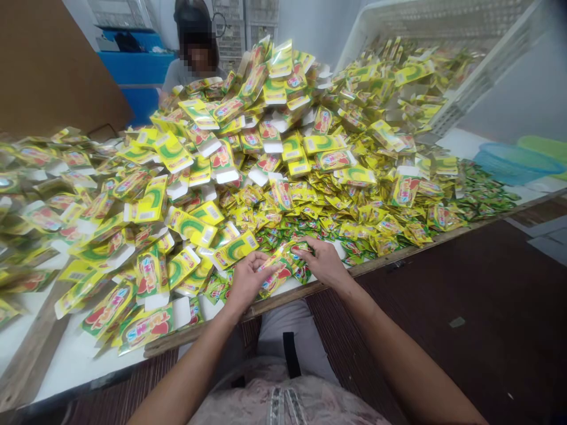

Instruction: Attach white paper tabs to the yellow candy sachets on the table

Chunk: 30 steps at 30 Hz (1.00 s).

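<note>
Near the table's front edge, my left hand [248,280] grips a yellow-green box [275,273] printed with red fruit, its thumb across the front. At the box's upper right end, my right hand [322,260] pinches a small green packet [300,248]; whether the packet is partly inside the box cannot be made out. Under and behind both hands lie loose small packets, yellow ones [367,227] and green ones [354,251]. Many flat yellow boxes [150,274] with white flaps are heaped to the left.
A tall mound of boxes rises at the centre back, with a person [195,53] behind it. At the right stand a tipped white crate [487,88] of boxes and a blue basket [514,162]. A wooden rim [310,289] edges the table [71,360].
</note>
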Tool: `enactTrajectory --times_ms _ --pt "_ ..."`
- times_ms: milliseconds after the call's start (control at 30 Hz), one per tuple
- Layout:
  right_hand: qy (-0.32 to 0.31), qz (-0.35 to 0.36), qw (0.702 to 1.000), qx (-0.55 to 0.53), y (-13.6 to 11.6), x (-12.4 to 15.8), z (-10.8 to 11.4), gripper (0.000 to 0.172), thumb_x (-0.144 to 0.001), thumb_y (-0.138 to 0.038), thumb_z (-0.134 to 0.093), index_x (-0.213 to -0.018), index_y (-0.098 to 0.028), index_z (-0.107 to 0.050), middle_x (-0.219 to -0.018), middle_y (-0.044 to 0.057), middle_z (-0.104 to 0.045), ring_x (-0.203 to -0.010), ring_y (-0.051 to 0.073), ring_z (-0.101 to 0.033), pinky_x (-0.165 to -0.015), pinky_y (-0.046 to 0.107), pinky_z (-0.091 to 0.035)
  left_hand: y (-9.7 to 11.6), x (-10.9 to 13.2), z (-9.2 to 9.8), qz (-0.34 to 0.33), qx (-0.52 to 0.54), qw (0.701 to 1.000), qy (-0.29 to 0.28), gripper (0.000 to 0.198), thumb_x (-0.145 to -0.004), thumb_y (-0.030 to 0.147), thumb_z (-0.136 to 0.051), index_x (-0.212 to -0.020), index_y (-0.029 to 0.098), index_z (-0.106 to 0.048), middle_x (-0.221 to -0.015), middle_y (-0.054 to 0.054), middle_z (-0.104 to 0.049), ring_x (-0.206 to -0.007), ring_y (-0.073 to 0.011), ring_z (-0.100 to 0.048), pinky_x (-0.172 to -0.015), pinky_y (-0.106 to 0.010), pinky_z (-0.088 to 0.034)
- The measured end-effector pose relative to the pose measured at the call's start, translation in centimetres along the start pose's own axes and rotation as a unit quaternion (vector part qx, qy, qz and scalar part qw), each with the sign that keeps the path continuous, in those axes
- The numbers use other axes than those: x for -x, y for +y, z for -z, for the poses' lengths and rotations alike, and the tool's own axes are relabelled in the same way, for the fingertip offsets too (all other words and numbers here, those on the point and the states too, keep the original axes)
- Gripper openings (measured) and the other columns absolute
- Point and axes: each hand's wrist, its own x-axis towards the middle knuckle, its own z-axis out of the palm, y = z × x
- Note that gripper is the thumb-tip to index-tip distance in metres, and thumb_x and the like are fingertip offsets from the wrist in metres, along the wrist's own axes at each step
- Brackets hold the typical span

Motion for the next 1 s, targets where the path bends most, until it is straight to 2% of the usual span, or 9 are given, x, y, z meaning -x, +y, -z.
enactTrajectory --times_ms 167,267,367,433,533,667,800,900,1000 --pt "0.022 0.040 0.999 -0.024 -1.5 -0.4 -0.2 0.023 -0.080 -0.040 -0.056 -0.080 -0.019 -0.066 -0.086 0.008 -0.065 -0.082 0.021 -0.058 -0.074 0.031 -0.043 0.5 0.5 0.4 -0.006 0.041 0.999 0.016 0.040 -0.055 0.037 -0.082 -0.079 0.014 -0.059 -0.069 0.000 -0.067 -0.061 -0.0117 -0.062 -0.060 -0.022 -0.047" --pt "0.000 -0.009 0.996 -0.085 -1.9 -0.4 -0.8 0.031 -0.076 -0.049 -0.060 -0.074 -0.018 -0.063 -0.074 0.004 -0.061 -0.071 0.018 -0.055 -0.065 0.028 -0.042 0.7 1.0 0.6 0.006 0.050 0.999 -0.006 0.040 -0.054 0.034 -0.083 -0.081 0.015 -0.061 -0.073 -0.001 -0.070 -0.065 -0.0128 -0.064 -0.063 -0.022 -0.048" --pt "0.053 -0.053 0.991 -0.110 -2.3 -0.3 -1.6 0.036 -0.068 -0.052 -0.066 -0.076 -0.017 -0.061 -0.068 0.001 -0.056 -0.064 0.015 -0.050 -0.059 0.026 -0.039 1.0 1.3 0.9 0.035 0.082 0.996 -0.021 0.042 -0.051 0.032 -0.085 -0.082 0.014 -0.062 -0.074 -0.003 -0.072 -0.064 -0.0135 -0.065 -0.064 -0.023 -0.050" --pt "0.044 -0.036 0.992 -0.112 -2.7 0.0 -2.0 0.034 -0.071 -0.052 -0.064 -0.075 -0.018 -0.062 -0.068 0.001 -0.057 -0.064 0.015 -0.049 -0.060 0.026 -0.039 1.1 1.3 1.2 0.051 0.114 0.992 -0.013 0.045 -0.049 0.032 -0.086 -0.082 0.014 -0.062 -0.073 -0.003 -0.072 -0.063 -0.0136 -0.065 -0.064 -0.024 -0.050" --pt "-0.013 0.000 0.993 -0.119 -3.4 0.5 -2.1 0.030 -0.077 -0.048 -0.058 -0.076 -0.018 -0.065 -0.068 0.001 -0.059 -0.065 0.016 -0.050 -0.062 0.027 -0.040 1.2 1.4 1.8 0.061 0.140 0.988 0.010 0.045 -0.048 0.033 -0.087 -0.081 0.013 -0.063 -0.071 -0.003 -0.072 -0.063 -0.0138 -0.065 -0.065 -0.025 -0.051" --pt "0.010 -0.007 0.988 -0.154 -4.0 1.0 -1.5 0.025 -0.075 -0.043 -0.059 -0.078 -0.018 -0.064 -0.067 0.001 -0.058 -0.062 0.015 -0.050 -0.059 0.026 -0.041 1.2 1.6 2.6 0.048 0.126 0.991 0.002 0.045 -0.048 0.035 -0.086 -0.082 0.013 -0.066 -0.073 -0.004 -0.072 -0.065 -0.0133 -0.065 -0.066 -0.023 -0.050" --pt "-0.072 0.011 0.982 -0.177 -4.2 0.8 -1.3 0.022 -0.072 -0.039 -0.063 -0.068 -0.018 -0.063 -0.061 -0.001 -0.057 -0.060 0.014 -0.051 -0.057 0.025 -0.041 1.3 1.9 2.9 0.036 0.101 0.994 -0.012 0.040 -0.051 0.035 -0.085 -0.080 0.013 -0.068 -0.071 -0.003 -0.072 -0.063 -0.0124 -0.064 -0.063 -0.021 -0.048" --pt "-0.051 -0.017 0.977 -0.206 -4.3 0.7 -1.9 0.020 -0.068 -0.036 -0.067 -0.074 -0.018 -0.063 -0.063 -0.001 -0.061 -0.060 0.014 -0.054 -0.058 0.026 -0.043 1.4 2.0 2.9 0.032 0.105 0.994 -0.018 0.039 -0.054 0.035 -0.084 -0.082 0.013 -0.067 -0.073 -0.003 -0.072 -0.064 -0.0129 -0.065 -0.064 -0.022 -0.049" --pt "-0.017 -0.025 0.977 -0.211 -4.9 1.0 -2.6 0.018 -0.071 -0.033 -0.065 -0.081 -0.019 -0.061 -0.067 0.000 -0.066 -0.064 0.015 -0.060 -0.063 0.027 -0.046 1.6 2.0 3.1 0.033 0.118 0.992 -0.012 0.040 -0.055 0.036 -0.084 -0.084 0.013 -0.067 -0.073 -0.003 -0.072 -0.064 -0.0130 -0.064 -0.064 -0.022 -0.049"
